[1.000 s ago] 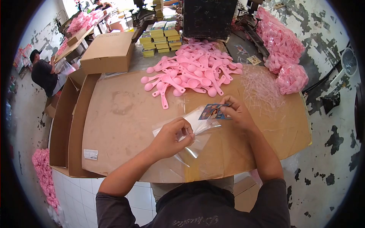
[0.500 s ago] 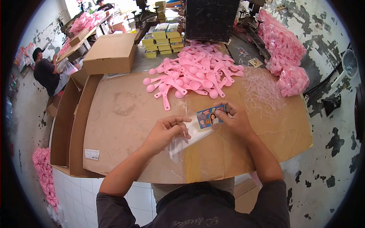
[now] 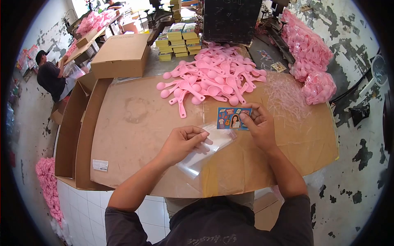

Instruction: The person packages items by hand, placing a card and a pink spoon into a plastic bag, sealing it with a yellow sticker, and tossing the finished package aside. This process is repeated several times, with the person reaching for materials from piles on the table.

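Observation:
Between the thumb and fingers of my right hand (image 3: 261, 127) is a small printed card (image 3: 227, 119), blue with a picture of a person and a guitar; another card edge shows behind it. My left hand (image 3: 180, 143) has its thumb and fingertips pinched together at the edge of a clear plastic bag (image 3: 195, 162). The bag lies slanted over the cardboard tabletop (image 3: 135, 135), its upper end just below the card. Beyond both hands spreads a heap of pink plastic measuring spoons (image 3: 211, 80).
Stacks of yellow-edged cards (image 3: 178, 41) stand at the back beside a closed cardboard box (image 3: 121, 55). A long open carton (image 3: 67, 143) borders the left side. Bagged pink spoons (image 3: 318, 86) and shredded clear strips (image 3: 287, 96) lie at right. A person (image 3: 51, 76) works far left.
The card has come away from over the bag, and now sits level above its upper end. My left fingertips have drawn together, and the bag spreads flatter beneath them.

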A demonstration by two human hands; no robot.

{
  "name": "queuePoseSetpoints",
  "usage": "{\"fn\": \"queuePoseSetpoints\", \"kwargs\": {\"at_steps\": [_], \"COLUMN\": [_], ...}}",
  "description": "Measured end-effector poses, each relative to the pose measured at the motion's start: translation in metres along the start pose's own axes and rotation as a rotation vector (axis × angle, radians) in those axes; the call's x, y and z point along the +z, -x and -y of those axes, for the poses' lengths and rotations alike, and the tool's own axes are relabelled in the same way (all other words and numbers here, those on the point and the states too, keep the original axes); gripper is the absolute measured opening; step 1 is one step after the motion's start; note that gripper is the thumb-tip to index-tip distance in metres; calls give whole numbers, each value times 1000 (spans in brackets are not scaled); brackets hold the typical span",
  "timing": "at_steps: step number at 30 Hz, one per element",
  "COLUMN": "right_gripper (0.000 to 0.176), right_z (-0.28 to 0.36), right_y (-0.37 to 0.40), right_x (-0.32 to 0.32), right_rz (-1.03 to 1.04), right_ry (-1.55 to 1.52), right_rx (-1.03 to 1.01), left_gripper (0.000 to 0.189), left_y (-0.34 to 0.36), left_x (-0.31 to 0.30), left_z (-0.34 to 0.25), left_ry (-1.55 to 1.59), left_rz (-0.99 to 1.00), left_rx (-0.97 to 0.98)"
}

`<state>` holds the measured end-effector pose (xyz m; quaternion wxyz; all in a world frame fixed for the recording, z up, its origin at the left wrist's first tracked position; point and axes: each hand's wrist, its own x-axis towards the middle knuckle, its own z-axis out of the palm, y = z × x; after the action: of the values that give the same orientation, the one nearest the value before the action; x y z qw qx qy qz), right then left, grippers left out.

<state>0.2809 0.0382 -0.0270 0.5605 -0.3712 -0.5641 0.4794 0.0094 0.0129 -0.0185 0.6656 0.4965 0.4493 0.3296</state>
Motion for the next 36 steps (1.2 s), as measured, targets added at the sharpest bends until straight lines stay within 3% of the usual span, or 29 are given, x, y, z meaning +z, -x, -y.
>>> {"fn": "queuePoseSetpoints", "kwargs": {"at_steps": [5, 8, 11, 14, 17, 20, 23, 26, 28, 31, 36], "right_gripper": [31, 39, 40, 33, 20, 16, 21, 21, 18, 19, 16], "right_z": [-4, -2, 10, 20, 7, 5, 11, -3, -12, -27, -12], "right_y": [3, 7, 3, 14, 18, 18, 8, -35, -65, -84, -83], "right_x": [3, -1, -1, 18, 33, 23, 25, -2, -19, -31, -21], "right_rz": [23, 173, 318, 269, 67, 225, 454, 186, 29, -5, -6], "right_ry": [-35, 147, 627, 417, 46, 380, 177, 551, 953, 1184, 836], "right_rx": [2, 42, -354, -59, -13, -29, -90, -146, -328, -372, -269], "left_gripper": [28, 28, 28, 27, 25, 23, 22, 22, 22, 21, 22], "left_y": [-1, -1, 4, 10, 3, 7, 10, 9, 10, 11, 7], "left_x": [2, 3, 7, 14, 14, 12, 12, 8, 7, 5, 0], "left_z": [9, 10, 12, 4, 15, 11, 8, 8, 5, 3, 4], "left_ry": [77, 33, -186, -354, -253, -125, -96, -66, -40, 2, 54], "left_rz": [1, -9, -18, -5, 8, 34, 26, 5, 5, 8, -60], "left_rx": [62, 111, 152, 176, 266, 227, 183, 221, 231, 233, 296]}}
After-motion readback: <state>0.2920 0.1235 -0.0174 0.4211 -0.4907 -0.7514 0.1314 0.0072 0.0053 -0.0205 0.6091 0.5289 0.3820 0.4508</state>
